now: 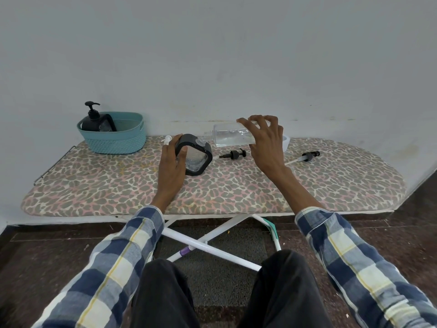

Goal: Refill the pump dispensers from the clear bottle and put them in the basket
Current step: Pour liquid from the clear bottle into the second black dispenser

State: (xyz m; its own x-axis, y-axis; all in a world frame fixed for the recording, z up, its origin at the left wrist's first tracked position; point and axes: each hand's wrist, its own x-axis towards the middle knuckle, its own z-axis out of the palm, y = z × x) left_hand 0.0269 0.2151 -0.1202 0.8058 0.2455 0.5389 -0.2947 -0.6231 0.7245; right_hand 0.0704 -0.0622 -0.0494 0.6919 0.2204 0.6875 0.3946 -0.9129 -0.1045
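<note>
The right hand [264, 140] grips the bottle [230, 137] lying almost level, neck leftward at the mouth of the dispenser [195, 154] the left hand [171, 162] holds mid-board.

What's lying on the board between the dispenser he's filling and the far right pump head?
Another loose black pump head lies there on the ironing board, beneath the tilted clear bottle, in the head view.

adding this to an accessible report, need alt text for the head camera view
A seated person tips a clear bottle held in the right hand toward the open neck of a black-framed dispenser gripped by the left hand, on a leopard-print ironing board. Two loose pump heads lie on the board; a teal basket at far left holds another black dispenser.
</note>
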